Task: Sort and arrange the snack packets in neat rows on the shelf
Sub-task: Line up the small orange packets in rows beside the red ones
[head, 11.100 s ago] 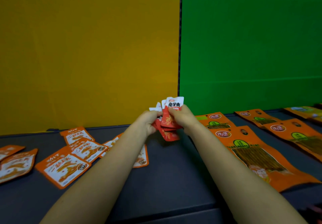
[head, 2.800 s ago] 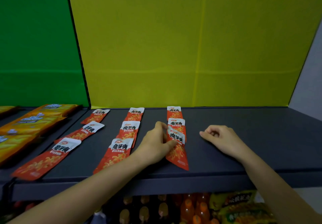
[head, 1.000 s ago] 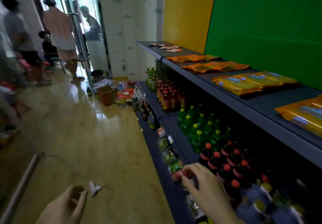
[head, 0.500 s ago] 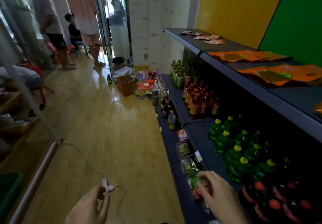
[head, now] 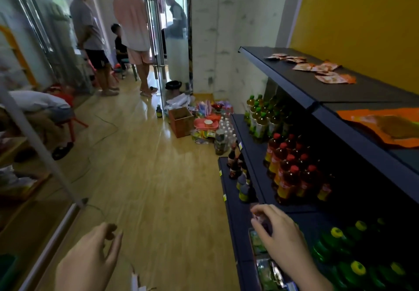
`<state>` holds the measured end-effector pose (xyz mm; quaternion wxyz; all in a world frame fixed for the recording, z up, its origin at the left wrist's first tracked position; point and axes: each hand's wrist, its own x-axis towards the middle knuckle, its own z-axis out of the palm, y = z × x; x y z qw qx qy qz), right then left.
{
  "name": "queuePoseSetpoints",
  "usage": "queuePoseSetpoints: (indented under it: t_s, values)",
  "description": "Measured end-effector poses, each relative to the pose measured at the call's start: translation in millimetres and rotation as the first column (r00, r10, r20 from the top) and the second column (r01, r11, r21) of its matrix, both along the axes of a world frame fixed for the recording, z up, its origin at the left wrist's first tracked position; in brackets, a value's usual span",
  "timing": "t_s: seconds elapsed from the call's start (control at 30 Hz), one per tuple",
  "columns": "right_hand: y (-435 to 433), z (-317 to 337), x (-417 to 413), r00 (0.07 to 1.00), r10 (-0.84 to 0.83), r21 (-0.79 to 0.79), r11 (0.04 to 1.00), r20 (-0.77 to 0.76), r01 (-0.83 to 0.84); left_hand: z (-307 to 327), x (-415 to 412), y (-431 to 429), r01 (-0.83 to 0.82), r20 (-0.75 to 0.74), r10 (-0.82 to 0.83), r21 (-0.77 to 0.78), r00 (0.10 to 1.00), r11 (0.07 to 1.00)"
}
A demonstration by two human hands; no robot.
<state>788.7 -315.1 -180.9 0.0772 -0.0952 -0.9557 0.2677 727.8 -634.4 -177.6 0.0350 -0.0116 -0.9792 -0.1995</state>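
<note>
I am holding my left hand (head: 90, 259) low over the wooden floor (head: 158, 188), its fingers hanging loosely curled with nothing in them. My right hand (head: 281, 238) is hovering at the front edge of the bottom shelf (head: 235, 222), fingers bent over a blurred reddish bit, and I cannot tell whether it is grasping that or not. The small snack packets (head: 326, 73) are lying scattered and overlapping at the far end of the top shelf (head: 294, 82) near the yellow back panel (head: 362, 19), and large orange packets (head: 390, 125) are lying flat on the nearer section, above red-capped bottles (head: 290, 173).
</note>
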Motion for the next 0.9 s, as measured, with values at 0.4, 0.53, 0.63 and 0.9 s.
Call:
queuePoseSetpoints:
  t_s: [0.4,0.53,0.63,0.9]
  values:
    - [21,-15,-199,0.994,-0.043,0.004,0.999,0.102,0.043,-42,-236,19,-0.076,0.143,0.05,0.183,0.988,0.98]
    - [34,-1,-270,0.989,-0.143,-0.009,0.99,0.032,0.143,-10,-315,54,-0.007,-0.08,0.02,0.151,0.997,0.989]
    - [43,6,-307,0.974,-0.226,-0.013,0.974,-0.025,0.226,-1,-374,77,0.106,-0.181,-0.082,0.127,0.98,0.986]
    - [78,8,-365,0.941,-0.333,-0.029,0.942,0.063,0.335,-29,-490,142,0.335,-0.077,-0.327,0.163,0.942,0.928]
